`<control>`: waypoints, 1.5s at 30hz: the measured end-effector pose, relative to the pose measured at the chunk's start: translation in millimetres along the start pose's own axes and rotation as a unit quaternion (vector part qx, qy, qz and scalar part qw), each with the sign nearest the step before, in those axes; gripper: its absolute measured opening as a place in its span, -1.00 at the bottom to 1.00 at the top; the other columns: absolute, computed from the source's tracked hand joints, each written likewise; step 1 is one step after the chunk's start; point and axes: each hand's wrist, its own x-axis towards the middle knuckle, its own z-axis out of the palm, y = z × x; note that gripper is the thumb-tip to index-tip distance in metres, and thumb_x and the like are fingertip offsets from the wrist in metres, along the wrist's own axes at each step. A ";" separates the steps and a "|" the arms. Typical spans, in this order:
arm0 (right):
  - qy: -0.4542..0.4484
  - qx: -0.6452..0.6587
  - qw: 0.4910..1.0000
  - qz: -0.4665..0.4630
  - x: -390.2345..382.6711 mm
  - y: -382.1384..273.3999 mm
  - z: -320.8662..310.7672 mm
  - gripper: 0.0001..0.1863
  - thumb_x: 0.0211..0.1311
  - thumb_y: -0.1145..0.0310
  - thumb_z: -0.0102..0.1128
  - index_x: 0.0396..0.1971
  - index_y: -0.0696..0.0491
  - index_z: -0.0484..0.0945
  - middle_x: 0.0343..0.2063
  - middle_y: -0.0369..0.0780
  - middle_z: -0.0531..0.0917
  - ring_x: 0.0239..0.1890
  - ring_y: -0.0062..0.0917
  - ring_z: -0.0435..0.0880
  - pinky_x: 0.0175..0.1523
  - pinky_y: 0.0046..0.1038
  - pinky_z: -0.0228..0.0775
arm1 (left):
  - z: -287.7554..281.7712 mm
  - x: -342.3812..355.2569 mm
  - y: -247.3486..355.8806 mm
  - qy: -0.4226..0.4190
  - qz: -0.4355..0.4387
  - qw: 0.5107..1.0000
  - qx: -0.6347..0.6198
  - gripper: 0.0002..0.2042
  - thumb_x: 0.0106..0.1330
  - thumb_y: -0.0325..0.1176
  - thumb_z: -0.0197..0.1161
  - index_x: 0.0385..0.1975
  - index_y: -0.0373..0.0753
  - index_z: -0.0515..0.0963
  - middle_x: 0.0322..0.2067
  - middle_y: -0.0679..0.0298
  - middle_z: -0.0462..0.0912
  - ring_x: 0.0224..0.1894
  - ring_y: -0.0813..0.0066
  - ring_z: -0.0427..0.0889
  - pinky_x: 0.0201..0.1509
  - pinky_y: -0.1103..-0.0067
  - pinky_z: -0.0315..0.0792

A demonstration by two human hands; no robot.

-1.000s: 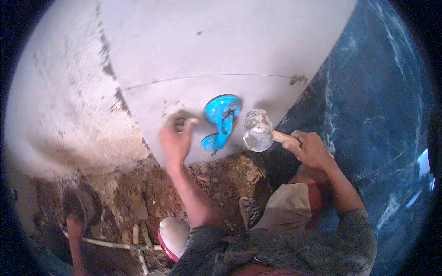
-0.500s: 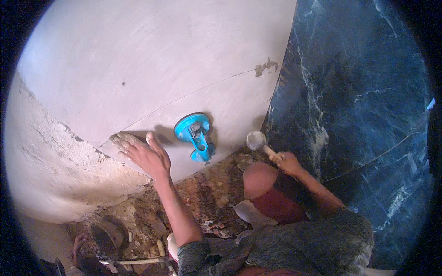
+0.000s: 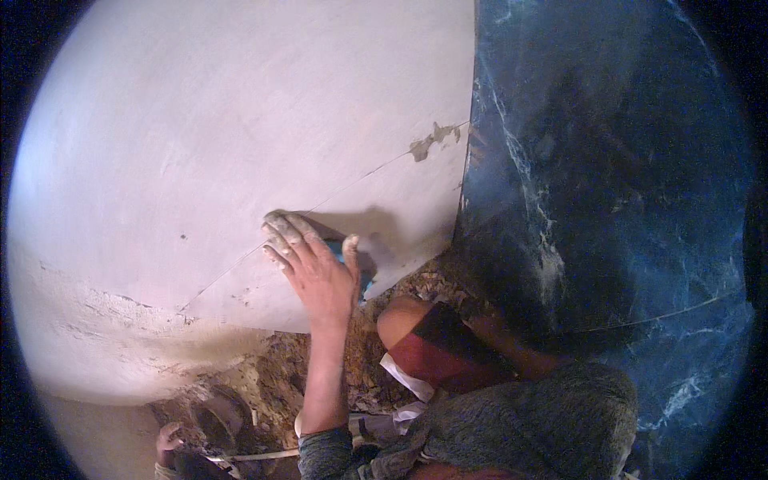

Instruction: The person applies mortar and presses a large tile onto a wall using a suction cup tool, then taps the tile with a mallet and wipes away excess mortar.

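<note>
My left hand [image 3: 314,268] lies against a large pale tile [image 3: 240,104], its dusty fingers stretched across the thin seam and the thumb held apart. Behind it, mostly covered, is a blue suction-cup lifter [image 3: 366,286]; only slivers show beside the thumb and palm. My right forearm [image 3: 532,358] runs in shadow behind my bent knee [image 3: 404,322]. The fingers of that hand cannot be made out, nor can the mallet seen earlier. Grey filler [image 3: 432,142] patches the seam near the tile's right edge.
Dark blue marbled slabs [image 3: 608,200] meet the pale tile on the right. Rubble and dirt [image 3: 284,376] cover the ground below. Another person's hand [image 3: 169,437] is at lower left, near a dark round bucket [image 3: 220,418] and a light stick [image 3: 268,456].
My left hand has moved right along the seam and now covers most of the suction-cup lifter. My right hand has dropped lower with the mallet, out of clear sight. The view has shifted.
</note>
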 end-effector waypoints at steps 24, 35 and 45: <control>-0.025 0.185 0.980 0.074 2.1 -14.8 -3.7 -0.47 0.26 0.15 0.07 0.16 0.11 0.33 -0.06 0.00 0.55 -0.01 -0.07 0.51 0.11 -0.10 0.32 | 82.2 25.6 93.7 0.052 0.023 0.997 -0.055 -0.30 0.28 -0.05 0.09 0.23 -0.53 0.14 0.23 -0.32 0.13 0.30 -0.39 0.00 0.30 -0.18 -0.21; 0.433 0.379 0.818 0.002 21.6 -57.9 -180.4 -0.43 0.24 0.16 0.12 0.15 0.19 0.32 -0.04 0.04 0.52 0.02 -0.06 0.49 0.16 -0.14 0.28 | 91.3 32.2 89.4 0.010 0.098 0.993 -0.060 -0.36 0.35 -0.08 0.00 0.32 -0.35 0.07 0.34 -0.05 0.04 0.39 -0.09 -0.02 0.27 -0.25 -0.28; 0.714 0.265 0.638 -0.113 -31.6 -126.2 -363.9 -0.29 0.07 0.44 0.16 0.24 0.26 0.14 0.22 0.20 0.18 0.22 0.12 0.20 0.32 -0.04 -0.01 | 83.7 32.0 91.8 -0.006 0.099 0.994 -0.047 -0.33 0.33 -0.04 0.01 0.32 -0.34 0.08 0.33 -0.05 0.07 0.39 -0.07 -0.01 0.29 -0.21 -0.24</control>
